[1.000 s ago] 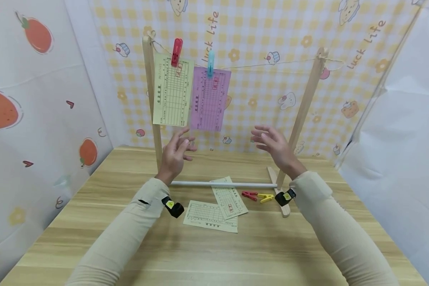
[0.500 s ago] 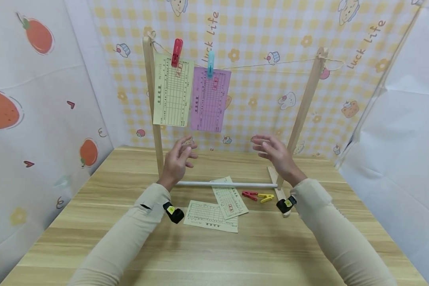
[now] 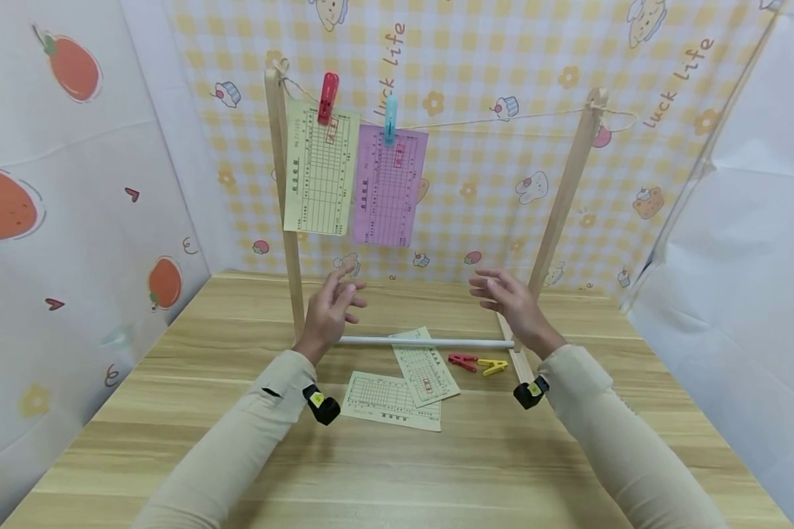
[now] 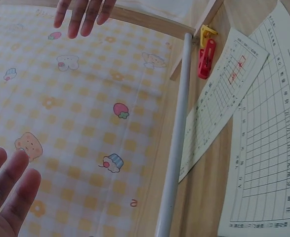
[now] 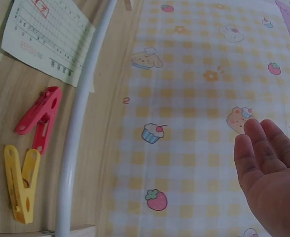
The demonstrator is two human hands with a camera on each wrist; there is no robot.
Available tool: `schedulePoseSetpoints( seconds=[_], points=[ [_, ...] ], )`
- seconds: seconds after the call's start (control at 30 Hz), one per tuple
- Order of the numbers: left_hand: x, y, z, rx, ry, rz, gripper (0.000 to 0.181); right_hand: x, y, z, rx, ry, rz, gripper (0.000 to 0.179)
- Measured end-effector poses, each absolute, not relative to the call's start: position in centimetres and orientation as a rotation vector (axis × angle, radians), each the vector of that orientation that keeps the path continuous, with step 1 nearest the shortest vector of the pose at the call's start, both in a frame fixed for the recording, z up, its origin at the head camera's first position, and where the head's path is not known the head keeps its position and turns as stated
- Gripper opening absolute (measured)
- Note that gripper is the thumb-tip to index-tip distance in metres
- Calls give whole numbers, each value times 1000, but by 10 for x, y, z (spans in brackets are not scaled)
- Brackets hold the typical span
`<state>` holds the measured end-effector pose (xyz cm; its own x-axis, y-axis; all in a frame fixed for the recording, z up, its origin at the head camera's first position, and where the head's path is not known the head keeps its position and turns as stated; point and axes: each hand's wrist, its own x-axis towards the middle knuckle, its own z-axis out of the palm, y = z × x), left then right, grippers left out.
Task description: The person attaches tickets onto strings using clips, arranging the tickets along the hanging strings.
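Both hands are raised over the table, apart from each other and holding nothing. My left hand (image 3: 328, 307), fingers relaxed, is beside the left post, below the hanging slips. Near the right post my right hand (image 3: 511, 303) has its fingers loosely extended. On the string hang a pale green form slip (image 3: 320, 173) under a red clothespin (image 3: 327, 97) and a purple form slip (image 3: 390, 187) under a light blue clothespin (image 3: 390, 121). Two more green slips overlap on the table, one landscape (image 3: 380, 400) and one slanted (image 3: 426, 371). A red clothespin (image 5: 43, 116) and a yellow clothespin (image 5: 22, 185) lie nearby.
A wooden frame stands at the back, with a left post (image 3: 284, 184), a right post (image 3: 565, 198) and a string (image 3: 496, 119) between their tops. A white rod (image 3: 456, 343) joins them low down, passing over the slanted slip. A yellow-checked backdrop (image 3: 463, 44) rises behind.
Both hands have sunk slightly and moved a little toward the body, the left hand now farther below the hanging slips. The slips and clothespins have stayed in place.
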<state>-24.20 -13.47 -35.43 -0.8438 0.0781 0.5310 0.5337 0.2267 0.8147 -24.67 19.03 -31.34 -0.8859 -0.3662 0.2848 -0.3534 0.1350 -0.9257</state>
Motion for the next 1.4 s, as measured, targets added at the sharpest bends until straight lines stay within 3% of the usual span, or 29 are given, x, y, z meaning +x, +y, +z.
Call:
schedulePoseSetpoints(
  seconds=[0.57, 1.1, 1.4],
  points=[
    [-235, -136, -384, -637, -2260, -1594, 45, -244, 206, -346, -649, 2354, -1866, 54],
    [-224, -134, -395, -689, -2622, -1442, 66, -239, 217, -378, -458, 2639, -1482, 47],
    [-220, -131, -401, -746, -2762, -1418, 67, -233, 223, -390, -411, 2672, -1360, 45]
  ],
)
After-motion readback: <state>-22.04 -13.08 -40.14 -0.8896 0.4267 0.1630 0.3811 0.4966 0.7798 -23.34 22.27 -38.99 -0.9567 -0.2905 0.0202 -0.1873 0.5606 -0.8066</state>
